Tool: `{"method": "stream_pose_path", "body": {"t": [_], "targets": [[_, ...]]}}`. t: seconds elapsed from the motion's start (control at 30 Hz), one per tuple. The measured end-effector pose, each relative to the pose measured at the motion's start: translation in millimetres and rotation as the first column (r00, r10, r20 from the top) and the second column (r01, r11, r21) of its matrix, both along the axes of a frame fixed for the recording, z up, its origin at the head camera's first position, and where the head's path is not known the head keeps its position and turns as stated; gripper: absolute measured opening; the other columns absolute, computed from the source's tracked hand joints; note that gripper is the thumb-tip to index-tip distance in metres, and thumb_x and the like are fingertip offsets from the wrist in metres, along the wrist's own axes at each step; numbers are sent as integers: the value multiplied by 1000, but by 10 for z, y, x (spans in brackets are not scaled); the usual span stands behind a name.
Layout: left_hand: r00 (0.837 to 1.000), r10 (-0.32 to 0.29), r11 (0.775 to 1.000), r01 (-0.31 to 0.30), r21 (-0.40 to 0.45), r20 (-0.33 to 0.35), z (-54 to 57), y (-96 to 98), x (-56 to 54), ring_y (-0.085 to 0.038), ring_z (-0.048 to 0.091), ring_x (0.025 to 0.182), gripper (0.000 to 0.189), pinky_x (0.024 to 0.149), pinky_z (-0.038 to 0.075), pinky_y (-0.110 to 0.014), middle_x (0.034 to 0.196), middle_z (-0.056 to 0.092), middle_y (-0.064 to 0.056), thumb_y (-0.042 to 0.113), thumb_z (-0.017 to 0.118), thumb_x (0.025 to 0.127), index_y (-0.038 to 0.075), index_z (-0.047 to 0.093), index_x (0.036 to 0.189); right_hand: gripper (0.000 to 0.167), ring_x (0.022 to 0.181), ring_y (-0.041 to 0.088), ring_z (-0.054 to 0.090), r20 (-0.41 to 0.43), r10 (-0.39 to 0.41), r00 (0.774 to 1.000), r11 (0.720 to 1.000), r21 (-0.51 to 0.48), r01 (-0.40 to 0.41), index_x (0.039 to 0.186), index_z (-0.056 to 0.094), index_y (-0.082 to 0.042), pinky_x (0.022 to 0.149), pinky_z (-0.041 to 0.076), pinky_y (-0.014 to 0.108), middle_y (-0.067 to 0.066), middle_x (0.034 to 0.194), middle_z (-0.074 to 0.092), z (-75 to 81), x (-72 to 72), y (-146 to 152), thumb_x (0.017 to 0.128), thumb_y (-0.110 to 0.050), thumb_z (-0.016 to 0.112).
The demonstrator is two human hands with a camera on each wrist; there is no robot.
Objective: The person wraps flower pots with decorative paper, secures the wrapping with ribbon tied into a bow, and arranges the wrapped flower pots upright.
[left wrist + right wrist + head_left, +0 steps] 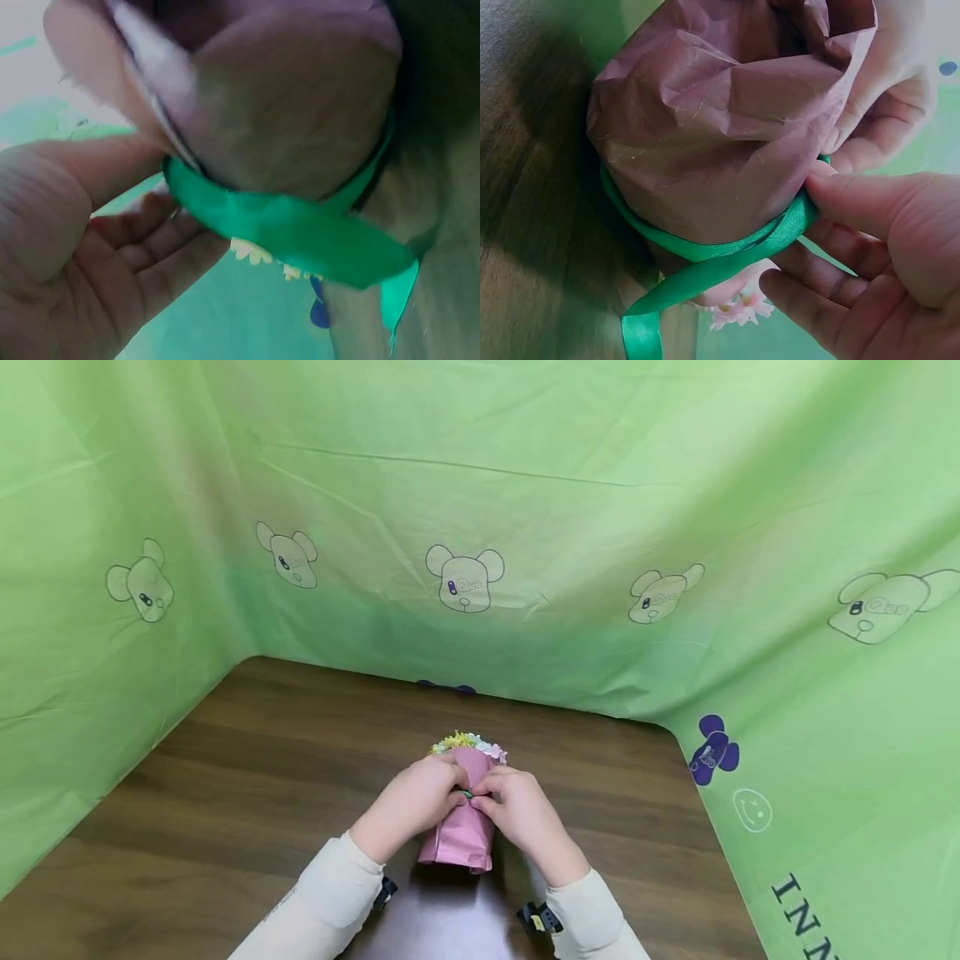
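Note:
A small bouquet wrapped in pink paper [459,843] lies on the table, its yellow, pale blue and pink flowers [459,742] pointing away from me. A green ribbon [712,274] runs round the wrapped paper, and a loose tail hangs off it in each wrist view. My left hand [422,789] pinches the ribbon at the top of the bouquet. From the other side, my right hand [525,810] pinches it between thumb and fingers, close against the left fingertips. The ribbon's crossing point is mostly hidden by the fingers.
The dark wooden table [300,718] extends around the bouquet. Green cloth [465,485] printed with bear heads hangs along its back and both sides. Black straps [538,918] are on both wrists, by the light sleeves.

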State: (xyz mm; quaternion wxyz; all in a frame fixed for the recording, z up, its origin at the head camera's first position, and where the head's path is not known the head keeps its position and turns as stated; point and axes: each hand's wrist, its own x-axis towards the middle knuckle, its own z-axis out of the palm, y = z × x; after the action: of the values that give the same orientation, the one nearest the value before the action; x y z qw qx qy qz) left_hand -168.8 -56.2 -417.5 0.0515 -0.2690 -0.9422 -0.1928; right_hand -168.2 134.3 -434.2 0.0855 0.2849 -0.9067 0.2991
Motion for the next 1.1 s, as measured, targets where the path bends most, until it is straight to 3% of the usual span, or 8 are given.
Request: {"method": "stream_pose_path", "body": {"t": [0.13, 0.2, 0.4, 0.6, 0.73, 0.83, 0.97, 1.1], "targets": [[996, 81, 997, -81, -1, -42, -28, 66, 51, -15, 60, 70, 18, 64, 52, -34, 73, 62, 6, 12, 74, 88, 18, 66, 74, 5, 86, 13, 68, -43, 38, 998, 999, 23, -37, 88, 77, -12, 80, 57, 30, -2, 93, 73, 17, -9, 20, 86, -10, 81], [995, 91, 996, -91, 3, -43, -25, 67, 62, -14, 56, 65, 23, 63, 51, -33, 68, 59, 7, 12, 75, 88, 19, 62, 71, 7, 88, 14, 68, -55, 66, 996, 997, 40, -64, 90, 76, -12, 80, 57, 31, -1, 93, 73, 28, -26, 36, 86, -9, 81], [998, 62, 997, -63, 51, 23, 54, 32, 72, -11, 51, 63, 23, 59, 46, -28, 65, 57, 9, 14, 75, 91, 20, 63, 72, 9, 83, 11, 65, -50, 131, 990, 987, 96, -126, 89, 73, -12, 75, 56, 28, -3, 89, 70, 76, -92, 124, 87, -7, 80], [997, 50, 999, -51, 6, 66, 112, 43, 65, -13, 47, 62, 27, 59, 44, -27, 63, 49, 7, 15, 72, 94, 18, 56, 73, 10, 76, 6, 58, -56, 82, 995, 991, 111, -75, 88, 71, -14, 69, 53, 26, -6, 84, 67, 101, -76, 176, 89, -8, 78], [998, 38, 999, -37, -19, 43, 117, 55, 65, -12, 47, 61, 27, 58, 43, -26, 62, 50, 8, 14, 73, 92, 18, 56, 72, 11, 78, 7, 57, -89, 81, 993, 988, 141, -68, 89, 69, -15, 72, 53, 28, -6, 85, 65, 140, -76, 233, 90, -9, 78], [999, 37, 999, -36, -23, 32, 112, 63, 58, -12, 45, 60, 28, 56, 42, -26, 61, 48, 8, 12, 73, 91, 19, 55, 70, 11, 81, 8, 59, -116, 161, 980, 971, 194, -137, 88, 70, -16, 76, 54, 28, -7, 86, 65, 195, -89, 318, 88, -11, 80], [999, 33, 999, -32, -29, 30, 88, 60, 53, -12, 43, 58, 31, 55, 40, -25, 59, 45, 8, 10, 70, 92, 19, 51, 69, 8, 85, 10, 62, -126, 283, 951, 928, 288, -238, 91, 76, -14, 79, 54, 27, -7, 88, 65, 267, -105, 439, 85, -12, 82], [1000, -7, 999, 7, -53, 9, 50, 47, 59, -11, 40, 58, 33, 56, 39, -24, 57, 41, 9, 10, 69, 91, 20, 49, 67, 8, 86, 12, 62, -204, 286, 936, 916, 344, -205, 90, 78, -16, 79, 55, 28, -7, 88, 61, 273, -132, 494, 85, -13, 83]]}}
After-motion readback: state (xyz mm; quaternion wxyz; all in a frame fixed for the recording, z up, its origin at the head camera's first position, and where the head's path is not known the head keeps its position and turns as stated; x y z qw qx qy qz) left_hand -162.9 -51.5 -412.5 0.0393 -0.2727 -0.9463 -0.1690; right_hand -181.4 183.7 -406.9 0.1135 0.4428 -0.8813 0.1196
